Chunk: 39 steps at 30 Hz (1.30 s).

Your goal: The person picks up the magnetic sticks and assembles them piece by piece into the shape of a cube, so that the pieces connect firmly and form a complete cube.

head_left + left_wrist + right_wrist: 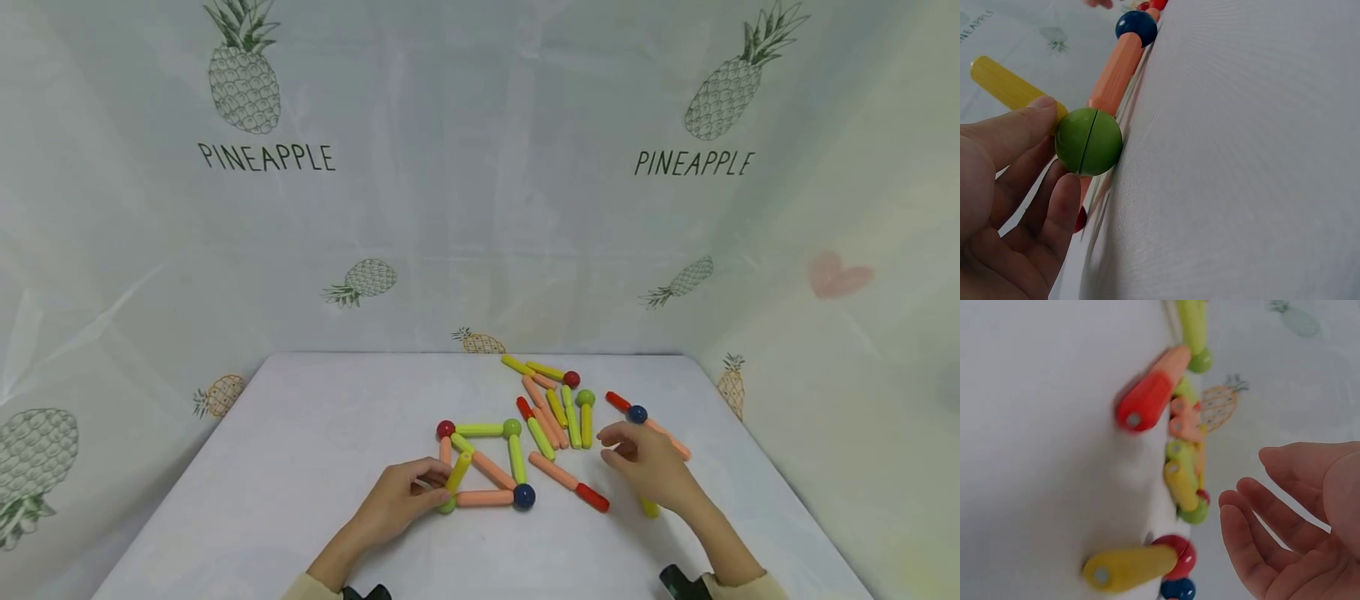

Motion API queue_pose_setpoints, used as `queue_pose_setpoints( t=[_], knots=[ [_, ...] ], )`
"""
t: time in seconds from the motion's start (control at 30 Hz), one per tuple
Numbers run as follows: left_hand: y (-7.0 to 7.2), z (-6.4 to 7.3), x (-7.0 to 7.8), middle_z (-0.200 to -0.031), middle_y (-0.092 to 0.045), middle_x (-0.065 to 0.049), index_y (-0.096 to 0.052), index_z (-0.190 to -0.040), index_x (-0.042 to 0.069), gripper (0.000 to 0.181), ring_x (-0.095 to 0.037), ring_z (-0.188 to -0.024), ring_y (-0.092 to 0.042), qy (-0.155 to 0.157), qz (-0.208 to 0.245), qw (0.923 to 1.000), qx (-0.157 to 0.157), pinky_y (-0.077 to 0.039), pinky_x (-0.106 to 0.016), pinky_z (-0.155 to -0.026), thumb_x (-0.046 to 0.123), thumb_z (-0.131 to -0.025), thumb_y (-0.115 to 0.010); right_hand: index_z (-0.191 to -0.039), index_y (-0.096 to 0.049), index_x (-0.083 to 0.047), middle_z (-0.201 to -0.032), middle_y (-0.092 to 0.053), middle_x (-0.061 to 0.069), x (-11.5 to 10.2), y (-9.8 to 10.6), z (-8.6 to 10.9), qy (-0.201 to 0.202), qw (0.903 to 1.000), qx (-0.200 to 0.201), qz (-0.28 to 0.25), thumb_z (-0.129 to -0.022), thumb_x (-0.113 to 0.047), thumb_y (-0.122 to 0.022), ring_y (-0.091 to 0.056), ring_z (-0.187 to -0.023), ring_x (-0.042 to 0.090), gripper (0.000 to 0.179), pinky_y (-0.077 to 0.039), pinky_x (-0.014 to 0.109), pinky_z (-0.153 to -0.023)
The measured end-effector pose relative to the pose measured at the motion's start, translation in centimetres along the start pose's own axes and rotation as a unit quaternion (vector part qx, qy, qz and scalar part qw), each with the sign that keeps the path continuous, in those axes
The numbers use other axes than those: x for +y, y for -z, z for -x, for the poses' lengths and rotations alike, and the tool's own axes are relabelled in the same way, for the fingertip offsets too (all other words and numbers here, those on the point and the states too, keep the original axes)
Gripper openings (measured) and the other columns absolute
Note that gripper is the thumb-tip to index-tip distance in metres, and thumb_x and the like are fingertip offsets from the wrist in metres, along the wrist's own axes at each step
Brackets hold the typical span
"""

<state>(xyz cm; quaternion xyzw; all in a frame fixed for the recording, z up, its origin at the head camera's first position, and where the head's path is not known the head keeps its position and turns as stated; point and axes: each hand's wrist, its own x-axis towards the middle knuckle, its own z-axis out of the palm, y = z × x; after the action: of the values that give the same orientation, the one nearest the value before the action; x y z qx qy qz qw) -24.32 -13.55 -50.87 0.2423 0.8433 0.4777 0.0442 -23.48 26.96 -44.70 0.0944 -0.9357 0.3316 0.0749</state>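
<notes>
My left hand (401, 502) pinches a yellow stick (459, 472) that rises at a tilt from a green ball (1089, 142); its thumb presses the stick's lower end and a fingertip touches the ball. That ball is the near left corner of a four-sided frame of sticks, with a red ball (446, 429), another green ball (512, 427) and a dark blue ball (524, 497) at the other corners. A green-and-orange diagonal crosses it. My right hand (651, 468) hovers, fingers loosely bent and holding nothing, above a yellow stick (1129, 567) joined to a red ball (1175, 556).
Right of the frame lies an orange-and-red stick pair (568, 481). Several green, yellow and orange sticks (555, 417) lie behind it, some with balls attached. A blue ball (637, 414) joins red and orange sticks at the right. Pineapple-print cloth (480, 208) hangs behind the white table (337, 392).
</notes>
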Motion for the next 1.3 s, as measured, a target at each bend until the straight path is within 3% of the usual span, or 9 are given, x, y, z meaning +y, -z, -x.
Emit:
queue_pose_setpoints(
  t=[0.23,0.37,0.47,0.7,0.83,1.03,1.3],
  knots=[
    [0.2,-0.1,0.2,-0.101,-0.067,0.016,-0.066,-0.111,0.035,0.023,-0.007,-0.094,-0.062,-0.007,-0.003,1.0,-0.002,-0.052,-0.027,-0.078,0.04,-0.088,-0.071,-0.105,-0.07,-0.01,-0.092,-0.066,-0.003,2.0,1.2,0.2,0.023,0.9982,-0.014,0.052,-0.085,-0.009,-0.075,-0.062,-0.079,0.013,0.021,-0.053,0.023,-0.067],
    [0.2,-0.1,0.4,-0.101,-0.067,0.016,-0.066,-0.111,0.035,0.024,-0.007,-0.094,-0.062,-0.005,-0.006,1.0,0.0,-0.052,-0.027,-0.078,0.04,-0.088,-0.071,-0.107,-0.07,-0.009,-0.098,-0.066,0.004,2.8,1.8,-0.5,0.012,0.9968,0.014,0.077,-0.084,-0.008,-0.076,-0.061,-0.081,0.018,0.024,-0.052,0.022,-0.063],
    [0.3,0.1,0.4,-0.1,-0.067,0.016,-0.067,-0.11,0.035,0.023,-0.007,-0.094,-0.062,-0.001,-0.007,1.0,0.001,-0.052,-0.027,-0.078,0.04,-0.088,-0.072,-0.111,-0.068,-0.007,-0.105,-0.065,0.01,3.5,1.9,-1.0,0.001,0.9962,0.014,0.086,-0.084,-0.009,-0.076,-0.059,-0.082,0.021,0.027,-0.052,0.023,-0.062],
    [0.1,-0.1,0.2,-0.102,-0.066,0.016,-0.066,-0.112,0.035,0.024,-0.007,-0.095,-0.062,-0.007,-0.005,0.9999,-0.006,-0.052,-0.027,-0.078,0.041,-0.089,-0.07,-0.118,-0.066,-0.006,-0.102,-0.063,0.009,5.3,1.6,-1.5,-0.037,0.9932,-0.065,0.089,-0.082,-0.014,-0.079,-0.056,-0.079,0.018,0.039,-0.055,0.028,-0.066],
    [0.0,-0.1,0.0,-0.102,-0.066,0.016,-0.065,-0.113,0.035,0.025,-0.007,-0.096,-0.062,-0.01,-0.003,0.9999,-0.005,-0.052,-0.028,-0.079,0.04,-0.089,-0.07,-0.118,-0.067,-0.008,-0.098,-0.062,0.004,5.9,1.3,-1.9,-0.034,0.9917,-0.095,0.079,-0.082,-0.014,-0.079,-0.054,-0.08,0.018,0.038,-0.053,0.029,-0.068],
    [0.0,0.1,0.0,-0.103,-0.066,0.016,-0.065,-0.112,0.036,0.025,-0.006,-0.096,-0.062,0.006,-0.001,1.0,-0.005,-0.052,-0.027,-0.08,0.042,-0.089,-0.07,-0.104,-0.065,-0.012,-0.092,-0.06,0.001,6.4,0.7,-2.3,-0.024,0.9938,-0.09,0.06,-0.081,-0.01,-0.08,-0.053,-0.081,0.018,0.028,-0.053,0.028,-0.07],
    [0.1,0.1,0.1,-0.102,-0.066,0.016,-0.066,-0.112,0.035,0.024,-0.007,-0.096,-0.063,-0.002,-0.001,1.0,-0.003,-0.052,-0.027,-0.079,0.039,-0.089,-0.07,-0.11,-0.068,-0.009,-0.099,-0.058,0.006,6.0,0.4,-2.2,-0.027,0.9951,-0.056,0.077,-0.081,-0.008,-0.078,-0.054,-0.082,0.02,0.031,-0.054,0.031,-0.07]
  ],
)
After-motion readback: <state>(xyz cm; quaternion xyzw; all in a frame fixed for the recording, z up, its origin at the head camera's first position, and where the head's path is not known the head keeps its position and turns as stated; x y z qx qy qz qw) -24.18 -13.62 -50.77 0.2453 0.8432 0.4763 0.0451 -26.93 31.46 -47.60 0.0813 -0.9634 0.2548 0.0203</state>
